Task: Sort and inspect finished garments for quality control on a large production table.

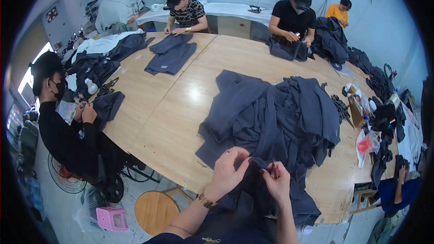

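Note:
A dark blue-grey garment [253, 185] hangs over the table's near edge in front of me. My left hand [229, 171] pinches its cloth between thumb and fingers; a gold watch [206, 200] is on that wrist. Just to the right, my right hand [277, 181] is closed close to the same fold. A small, thin, pointed metal tool [274, 168] shows at its fingertips, too small to name surely. Beyond both hands lies a large heap of similar dark garments [275, 113], touching the held one.
Co-workers handle dark garments at the left [68, 117], far left [185, 13] and far right [294, 22] of the wooden table [149, 108]. Beside it are a round stool [157, 212] and a pink stool [111, 218]. A red-filled plastic cup [367, 143] stands at right.

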